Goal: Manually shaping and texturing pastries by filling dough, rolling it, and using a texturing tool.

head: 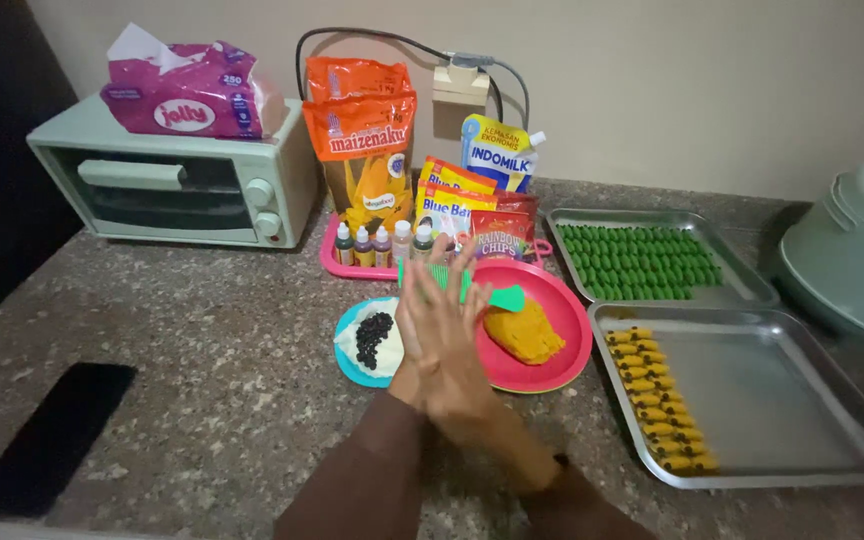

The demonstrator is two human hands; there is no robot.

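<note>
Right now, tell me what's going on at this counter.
A person stands over a speckled stone counter with the left hand and right hand pressed together, palm to palm, above a pink plate that holds a lump of orange dough and a green comb. Whether anything is between the palms cannot be seen. Beside them a blue plate holds dark chips. One metal tray carries a row of yellow pieces, another is filled with green pieces.

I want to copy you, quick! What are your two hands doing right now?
Left hand: open and flat, pressed against the right, holding nothing visible.
Right hand: open and flat, pressed against the left, holding nothing visible.
</note>
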